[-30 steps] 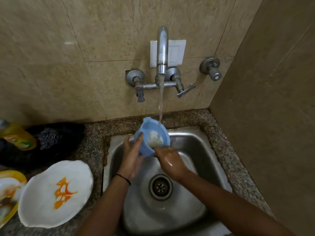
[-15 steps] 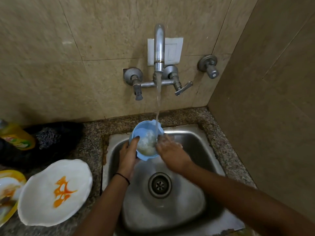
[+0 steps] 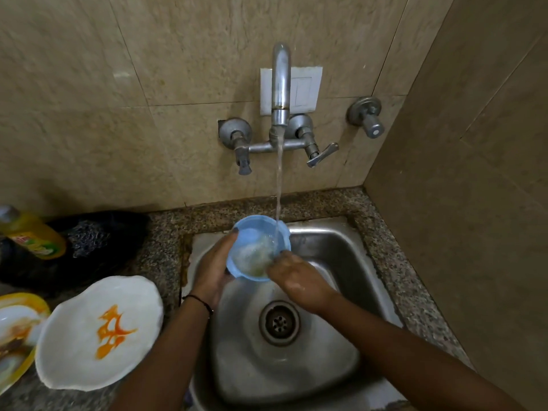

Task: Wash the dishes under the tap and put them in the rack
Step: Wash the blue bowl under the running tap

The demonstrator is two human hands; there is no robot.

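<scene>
**Under the tap: bowl between both hands**

Over the stainless steel sink [image 3: 341,253], the small round blue plastic bowl [image 3: 252,232] sits mouth-up, tipped toward the camera, under the chrome wall tap [image 3: 280,84] and its stream. The left hand [image 3: 215,268] grips its left wall, thumb on the rim. The right hand [image 3: 296,277] meets its near-right rim, fingers dipped inside; whether they pinch or rub is hidden.

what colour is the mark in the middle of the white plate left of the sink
Orange, a splashy flame-like mark on the white plate; the head view shows it clearly.
</scene>
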